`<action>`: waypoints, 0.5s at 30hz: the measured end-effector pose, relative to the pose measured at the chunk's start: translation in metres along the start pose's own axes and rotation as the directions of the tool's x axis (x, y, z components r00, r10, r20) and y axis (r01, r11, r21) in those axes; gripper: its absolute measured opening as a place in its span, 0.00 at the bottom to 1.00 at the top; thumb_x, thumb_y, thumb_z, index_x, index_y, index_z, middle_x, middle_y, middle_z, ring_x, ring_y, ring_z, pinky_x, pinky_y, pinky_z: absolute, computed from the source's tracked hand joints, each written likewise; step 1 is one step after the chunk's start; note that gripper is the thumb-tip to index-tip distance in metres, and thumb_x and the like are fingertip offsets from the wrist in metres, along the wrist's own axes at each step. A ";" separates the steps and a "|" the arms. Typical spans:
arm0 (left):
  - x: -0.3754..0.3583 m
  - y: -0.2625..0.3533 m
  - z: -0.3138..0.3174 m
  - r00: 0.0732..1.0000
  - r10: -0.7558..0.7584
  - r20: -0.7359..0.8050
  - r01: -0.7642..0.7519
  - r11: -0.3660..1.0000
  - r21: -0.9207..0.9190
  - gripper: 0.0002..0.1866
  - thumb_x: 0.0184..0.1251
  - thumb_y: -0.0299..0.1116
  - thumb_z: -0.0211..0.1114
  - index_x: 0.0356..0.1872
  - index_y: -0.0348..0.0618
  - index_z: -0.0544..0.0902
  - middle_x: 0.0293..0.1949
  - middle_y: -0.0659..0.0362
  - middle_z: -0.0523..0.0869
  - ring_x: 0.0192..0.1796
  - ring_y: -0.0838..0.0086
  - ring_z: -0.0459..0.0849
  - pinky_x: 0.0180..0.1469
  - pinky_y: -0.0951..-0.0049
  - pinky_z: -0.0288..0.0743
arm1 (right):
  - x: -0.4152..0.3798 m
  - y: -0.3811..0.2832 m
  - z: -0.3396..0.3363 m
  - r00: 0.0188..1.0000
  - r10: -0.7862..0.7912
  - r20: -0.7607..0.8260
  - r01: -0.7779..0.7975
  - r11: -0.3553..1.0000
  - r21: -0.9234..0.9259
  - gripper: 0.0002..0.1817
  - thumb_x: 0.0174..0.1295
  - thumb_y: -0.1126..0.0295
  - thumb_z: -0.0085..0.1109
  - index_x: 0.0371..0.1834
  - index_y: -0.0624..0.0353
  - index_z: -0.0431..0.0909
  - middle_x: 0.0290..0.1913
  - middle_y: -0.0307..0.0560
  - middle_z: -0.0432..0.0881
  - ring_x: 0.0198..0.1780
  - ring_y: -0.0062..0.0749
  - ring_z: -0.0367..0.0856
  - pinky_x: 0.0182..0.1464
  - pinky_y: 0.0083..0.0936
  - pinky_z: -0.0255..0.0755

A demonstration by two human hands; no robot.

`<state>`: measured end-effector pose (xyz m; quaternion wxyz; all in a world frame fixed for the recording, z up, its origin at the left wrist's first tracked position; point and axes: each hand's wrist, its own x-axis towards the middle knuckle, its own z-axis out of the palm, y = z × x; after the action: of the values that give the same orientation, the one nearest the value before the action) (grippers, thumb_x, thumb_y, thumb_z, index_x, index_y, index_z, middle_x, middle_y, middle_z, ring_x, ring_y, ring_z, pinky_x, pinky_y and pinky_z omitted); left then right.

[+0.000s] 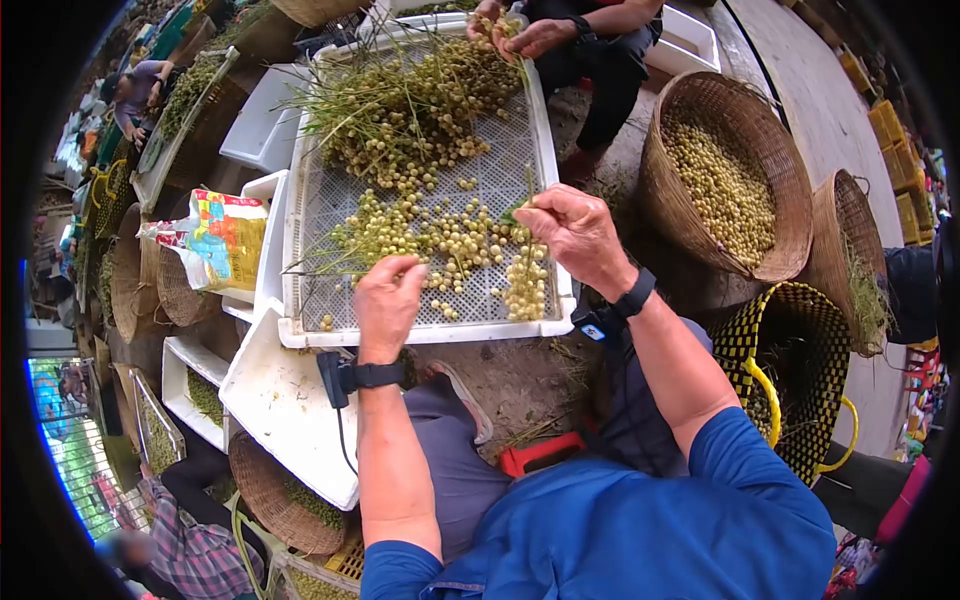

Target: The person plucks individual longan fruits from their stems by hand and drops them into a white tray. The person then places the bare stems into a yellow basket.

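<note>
My right hand (580, 238) pinches the stem of a bunch of small round yellow-green fruits (525, 285), which hangs over the right part of a white mesh tray (430, 335). Above my fingers the thin stem sticks up. My left hand (388, 302) is over the tray's front left part, fingers curled and thumb close to the forefinger; whatever they hold is too small to make out. Between my hands lie loose fruits and short clusters (465, 240). A large heap of fruit bunches (410, 110) with long green stems fills the tray's far side.
Across the tray, another person's hands (530, 35) handle stems. A wicker basket (800, 200) of picked fruits stands at the right, near a black-and-yellow woven basket (835, 330). White foam boxes (285, 410) and a printed bag (235, 240) are at the left.
</note>
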<state>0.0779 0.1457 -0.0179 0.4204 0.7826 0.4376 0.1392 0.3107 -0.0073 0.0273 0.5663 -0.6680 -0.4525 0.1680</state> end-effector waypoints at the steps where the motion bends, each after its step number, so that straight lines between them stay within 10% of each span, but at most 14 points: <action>1: -0.003 0.014 0.012 0.982 0.187 0.023 -0.170 0.929 -0.328 0.21 0.61 0.38 0.75 0.55 0.45 0.86 0.43 0.55 0.88 0.34 0.65 0.87 0.39 0.68 0.82 | -0.002 0.000 0.001 1.000 0.007 -0.003 -0.007 1.000 -0.002 0.07 0.63 0.73 0.69 0.32 0.67 0.84 0.27 0.40 0.81 0.29 0.21 0.78 0.31 0.20 0.73; 6: -0.012 0.045 0.070 0.883 0.437 0.172 -0.441 0.897 -0.012 0.20 0.60 0.39 0.76 0.51 0.44 0.85 0.42 0.53 0.87 0.39 0.60 0.87 0.40 0.62 0.81 | -0.006 -0.003 0.013 0.970 0.227 0.082 -0.241 0.926 0.291 0.10 0.66 0.71 0.68 0.30 0.66 0.81 0.24 0.38 0.81 0.26 0.14 0.78 0.27 0.17 0.72; 15: 0.006 0.053 0.070 0.921 0.222 0.320 -0.161 0.965 -0.207 0.15 0.70 0.36 0.71 0.51 0.37 0.85 0.33 0.61 0.86 0.36 0.80 0.81 0.42 0.75 0.78 | -0.002 0.015 0.005 0.930 0.356 0.087 -0.354 0.812 0.464 0.12 0.68 0.65 0.67 0.32 0.62 0.82 0.26 0.40 0.84 0.27 0.18 0.83 0.30 0.18 0.80</action>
<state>0.1522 0.0990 -0.0203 0.5417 0.7935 0.2654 0.0808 0.3120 -0.0048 0.0118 0.6713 -0.5825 -0.2641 0.3745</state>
